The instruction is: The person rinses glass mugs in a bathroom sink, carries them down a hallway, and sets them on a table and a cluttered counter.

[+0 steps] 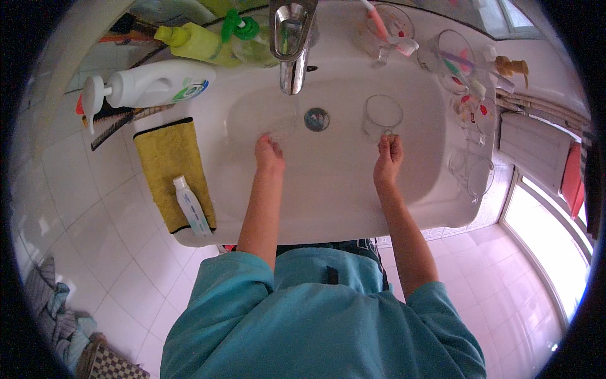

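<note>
Both hands are over the basin of a white ceramic washbasin [303,199]. My right hand [388,158] grips the small handle of a clear glass mug [384,111], whose round rim faces up. My left hand [270,154] is at the near edge of a faint, transparent round thing [282,127], perhaps a second glass or its lid; its outline is too faint to name. The metal drain plug [316,119] lies between the two hands. Above it juts the chrome faucet [293,71]; I cannot tell whether water runs from it.
At the left rim are a white pump bottle [156,84], green-yellow bottles [199,45], a comb [111,131] and a yellow cloth [165,156] bearing a toothpaste tube [191,206]. On the right rim stand glasses with toothbrushes [454,61], another glass mug [479,177] and a gold-topped pump [511,66].
</note>
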Demonstrator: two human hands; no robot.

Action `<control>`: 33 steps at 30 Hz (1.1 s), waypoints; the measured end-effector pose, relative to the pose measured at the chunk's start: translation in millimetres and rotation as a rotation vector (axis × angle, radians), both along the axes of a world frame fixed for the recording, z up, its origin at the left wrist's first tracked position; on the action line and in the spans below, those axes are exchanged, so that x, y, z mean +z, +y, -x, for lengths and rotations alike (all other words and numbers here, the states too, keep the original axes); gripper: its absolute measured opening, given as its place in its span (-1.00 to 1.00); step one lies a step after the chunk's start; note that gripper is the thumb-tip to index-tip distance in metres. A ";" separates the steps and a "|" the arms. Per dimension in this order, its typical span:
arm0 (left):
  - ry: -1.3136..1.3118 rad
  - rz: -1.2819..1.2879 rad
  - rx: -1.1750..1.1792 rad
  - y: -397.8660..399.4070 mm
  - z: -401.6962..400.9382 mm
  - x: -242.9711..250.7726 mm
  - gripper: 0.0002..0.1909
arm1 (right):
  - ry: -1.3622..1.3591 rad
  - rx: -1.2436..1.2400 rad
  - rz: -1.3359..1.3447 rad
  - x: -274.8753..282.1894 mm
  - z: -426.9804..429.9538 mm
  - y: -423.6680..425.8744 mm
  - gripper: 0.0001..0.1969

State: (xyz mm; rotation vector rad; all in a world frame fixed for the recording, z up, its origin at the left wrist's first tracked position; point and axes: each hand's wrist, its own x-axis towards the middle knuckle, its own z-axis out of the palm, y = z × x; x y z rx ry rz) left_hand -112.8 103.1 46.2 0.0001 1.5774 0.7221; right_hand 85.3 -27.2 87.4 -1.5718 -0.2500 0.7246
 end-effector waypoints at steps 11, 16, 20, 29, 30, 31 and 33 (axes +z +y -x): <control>0.002 -0.077 -0.291 12.4 14.1 -6.4 -0.66 | -0.457 0.246 0.373 -17.8 7.6 -17.0 -0.83; -0.433 0.168 -0.280 10.6 -3.0 21.7 -0.76 | -0.146 0.180 0.421 -27.3 9.9 -32.9 -0.85; -0.594 0.111 -0.237 7.6 12.6 -6.9 -0.75 | -0.274 0.310 0.546 -17.0 9.0 -30.2 -0.82; 0.327 -0.596 -0.724 -1.2 -3.4 46.4 -0.88 | -0.480 0.004 0.577 32.5 25.9 -28.7 -0.54; 0.372 -0.580 -0.789 1.5 0.4 54.8 -0.89 | -0.512 0.058 0.448 47.2 33.9 -20.4 -0.55; 0.410 -0.561 -0.857 3.0 2.3 61.3 -0.89 | -0.545 0.107 0.324 59.6 41.3 -12.3 -0.55; 0.462 -0.579 -0.979 4.8 6.8 74.5 -0.88 | -0.580 0.351 0.241 77.3 56.0 9.7 -0.57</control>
